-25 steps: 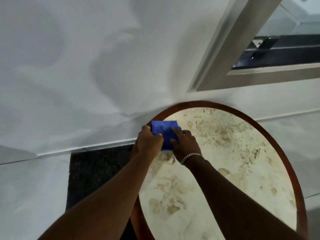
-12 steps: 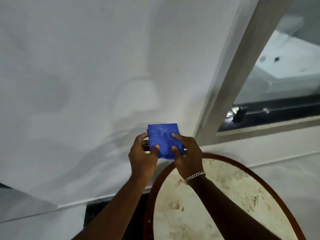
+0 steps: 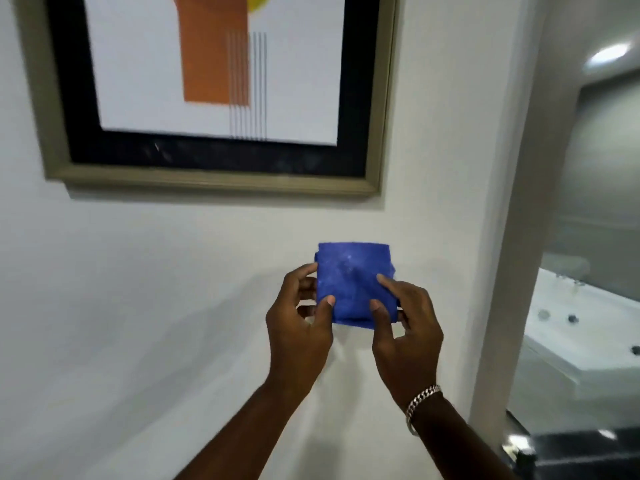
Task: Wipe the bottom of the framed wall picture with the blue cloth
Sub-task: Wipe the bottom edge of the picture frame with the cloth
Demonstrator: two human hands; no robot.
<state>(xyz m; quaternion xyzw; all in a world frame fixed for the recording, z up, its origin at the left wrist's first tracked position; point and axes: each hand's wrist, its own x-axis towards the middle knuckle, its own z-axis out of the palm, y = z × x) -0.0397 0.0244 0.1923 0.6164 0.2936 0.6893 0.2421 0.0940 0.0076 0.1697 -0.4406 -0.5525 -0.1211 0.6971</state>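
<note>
A folded blue cloth (image 3: pixel 351 282) is held up in front of the white wall. My left hand (image 3: pixel 299 327) grips its left edge with thumb on the front. My right hand (image 3: pixel 405 327), with a silver bracelet on the wrist, grips its right side. Above and to the left hangs the framed wall picture (image 3: pixel 214 180), with a dull gold frame, a black mat and an orange shape on white. The cloth sits well below the frame's bottom rail and does not touch it.
A pale door or window frame (image 3: pixel 512 237) runs up the right side. Beyond it a white counter (image 3: pixel 581 327) and a dark ledge (image 3: pixel 571 452) show through glass.
Both hands lifted the blue cloth off the round stone table and raised it. The view swung upward, so the table left the frame and the picture came into sight.
</note>
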